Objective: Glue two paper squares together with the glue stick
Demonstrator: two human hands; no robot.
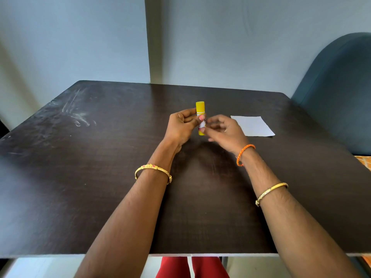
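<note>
A person's left hand (181, 127) is gripping a capped yellow glue stick (200, 117) upright above the dark surface (100, 177), while the right hand (222, 129) is hovering half-curled at its base — holding nothing. Light, rigid and smooth, the stick is probably best pinched mid-barrel. Flimsy white paper (254, 126) is lying just right of the stick.

Glue stick (200, 109) upright mid-table (80, 177), between both hands; paper (253, 126), perhaps two stacked squares, just right; chair (337, 93) behind.
</note>
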